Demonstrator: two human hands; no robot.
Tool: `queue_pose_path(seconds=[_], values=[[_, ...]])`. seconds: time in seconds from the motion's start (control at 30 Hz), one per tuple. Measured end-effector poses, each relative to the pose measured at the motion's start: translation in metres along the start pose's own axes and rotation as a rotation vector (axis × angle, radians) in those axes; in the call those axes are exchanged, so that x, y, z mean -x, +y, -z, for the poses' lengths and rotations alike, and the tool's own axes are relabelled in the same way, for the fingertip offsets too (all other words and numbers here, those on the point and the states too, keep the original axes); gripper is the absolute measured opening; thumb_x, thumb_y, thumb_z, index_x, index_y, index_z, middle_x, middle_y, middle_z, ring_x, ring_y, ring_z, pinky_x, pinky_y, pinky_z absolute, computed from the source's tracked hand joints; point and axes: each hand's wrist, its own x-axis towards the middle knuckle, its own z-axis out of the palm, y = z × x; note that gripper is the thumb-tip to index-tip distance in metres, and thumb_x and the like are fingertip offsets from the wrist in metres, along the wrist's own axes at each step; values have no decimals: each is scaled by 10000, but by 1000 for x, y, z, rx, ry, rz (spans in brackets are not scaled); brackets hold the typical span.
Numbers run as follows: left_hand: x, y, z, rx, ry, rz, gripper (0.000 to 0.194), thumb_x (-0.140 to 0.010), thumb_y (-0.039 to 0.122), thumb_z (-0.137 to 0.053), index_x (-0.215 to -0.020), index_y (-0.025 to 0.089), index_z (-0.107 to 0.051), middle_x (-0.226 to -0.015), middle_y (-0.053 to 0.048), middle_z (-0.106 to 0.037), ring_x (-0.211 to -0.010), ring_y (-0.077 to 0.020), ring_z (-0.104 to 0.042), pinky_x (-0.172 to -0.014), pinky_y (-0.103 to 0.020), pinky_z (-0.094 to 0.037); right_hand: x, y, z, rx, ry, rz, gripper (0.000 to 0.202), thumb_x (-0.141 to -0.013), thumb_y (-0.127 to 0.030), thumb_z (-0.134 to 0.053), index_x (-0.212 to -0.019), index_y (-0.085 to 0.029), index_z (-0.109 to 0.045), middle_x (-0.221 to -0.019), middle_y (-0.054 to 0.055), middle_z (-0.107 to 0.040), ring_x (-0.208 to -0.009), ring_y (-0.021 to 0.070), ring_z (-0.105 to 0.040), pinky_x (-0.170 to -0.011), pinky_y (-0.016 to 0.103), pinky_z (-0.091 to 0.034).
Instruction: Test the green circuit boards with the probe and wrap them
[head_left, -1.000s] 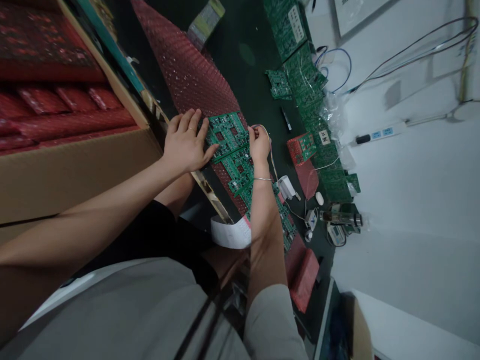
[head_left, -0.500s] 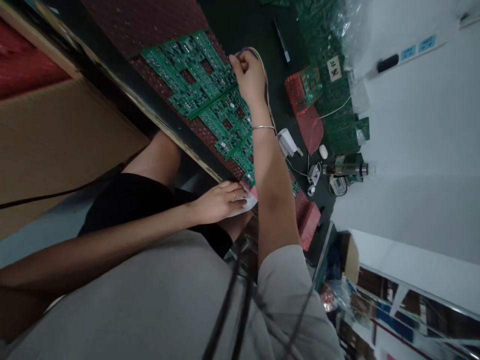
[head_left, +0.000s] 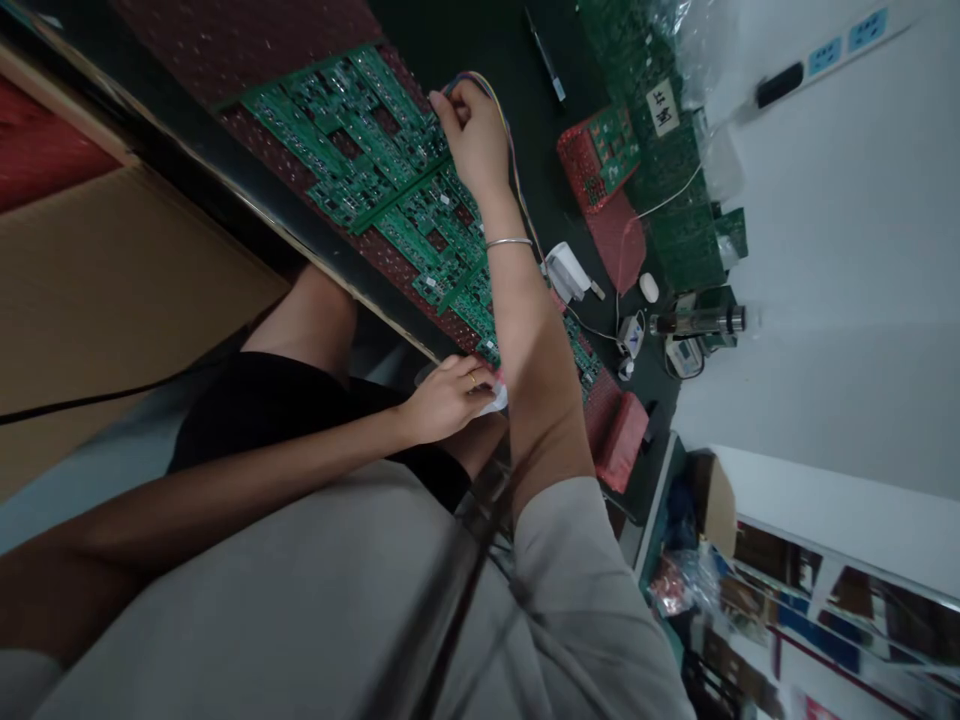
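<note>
My right hand (head_left: 474, 135), with a silver bangle at its wrist, is closed in a pinch over the green circuit boards. A bundle of thin coloured wires (head_left: 504, 115) loops out of its fingers and back along the forearm. Under it lie joined panels of populated circuit boards (head_left: 352, 125), on red bubble wrap (head_left: 247, 45). My left hand (head_left: 450, 398), with a gold ring, is at the table's front edge, its fingers curled over a whitish thing (head_left: 495, 402) beside pink wrap. My right forearm hides part of the boards, and the whitish thing is mostly covered.
On the dark table (head_left: 480, 35) are a pen (head_left: 546, 58), a small board on red wrap (head_left: 616, 145), a white device (head_left: 568, 270), a clear bottle (head_left: 697, 320) and a pink packet (head_left: 624, 440). A cardboard box (head_left: 142, 290) stands beside my legs.
The camera view has shifted slightly, so the boards and my right hand appear further up and left. Less of the whitish thing shows by my left hand. My right hand keeps its pinch.
</note>
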Motion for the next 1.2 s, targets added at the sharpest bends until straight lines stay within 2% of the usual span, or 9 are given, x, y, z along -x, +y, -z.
queue_pose_path(seconds=[0.17,0.3,0.4,0.53,0.6,0.67,0.8,0.93,1.2], values=[[-3,12,9,11,-3,-27,221,-1071,246,-558,-996,217,-765,-1147,-95,-758,-1095,-262,-638,-884,-411,-462,-1,0,-3,46,-4,-10,460,-1108,-257,-580,-740,-264,-304,-705,-132,-391,-676,16,-397,-718,115,-320],[-14,6,48,63,8,35,261,-1077,288,-527,-967,223,-754,-1134,-88,-751,-1086,-252,-652,-929,-412,-489,4,3,-3,-29,142,64,337,-1088,-251,-613,-796,-223,-446,-769,-107,-522,-761,8,-522,-780,112,-360],[-33,-26,105,12,95,133,286,-1058,332,-519,-935,211,-747,-1111,-81,-744,-1058,-243,-660,-983,-414,-502,17,7,3,-194,303,145,227,-1098,-284,-571,-890,-193,-576,-920,-39,-663,-898,38,-628,-872,138,-434],[-71,-93,193,-186,208,330,294,-971,364,-549,-953,152,-752,-1057,-110,-742,-1040,-253,-664,-1002,-387,-504,38,20,10,-378,410,219,455,-1091,-590,-471,-955,-198,-657,-970,19,-687,-945,125,-677,-927,264,-529],[-94,-123,223,-348,167,451,324,-932,329,-547,-1029,114,-770,-1089,-133,-744,-1034,-255,-648,-964,-359,-495,47,25,9,-428,445,231,530,-1066,-676,-451,-972,-202,-669,-970,25,-680,-947,140,-677,-932,294,-546],[-117,-146,240,-480,8,525,375,-911,282,-522,-1098,85,-781,-1113,-148,-753,-1014,-247,-639,-923,-334,-482,55,26,7,-456,461,225,553,-1048,-713,-458,-974,-209,-673,-953,24,-680,-920,142,-670,-907,296,-555],[-156,-172,248,-565,-291,497,370,-885,264,-529,-1060,107,-815,-1009,-122,-780,-933,-230,-657,-858,-304,-466,70,18,2,-474,438,199,554,-1037,-725,-476,-963,-212,-673,-922,28,-695,-844,142,-650,-833,285,-557],[-173,-187,248,-594,-366,486,344,-852,290,-560,-1013,161,-835,-917,-83,-787,-875,-226,-676,-825,-295,-471,79,11,-2,-451,395,211,539,-1061,-696,-461,-995,-206,-675,-925,44,-718,-841,154,-659,-834,289,-555],[-179,-202,245,-666,-406,525,405,-834,328,-537,-1047,195,-854,-921,-81,-801,-912,-247,-704,-813,-293,-475,76,10,-22,-314,233,271,455,-1133,-592,-364,-1065,-217,-612,-1081,87,-763,-1043,187,-732,-940,305,-557]])
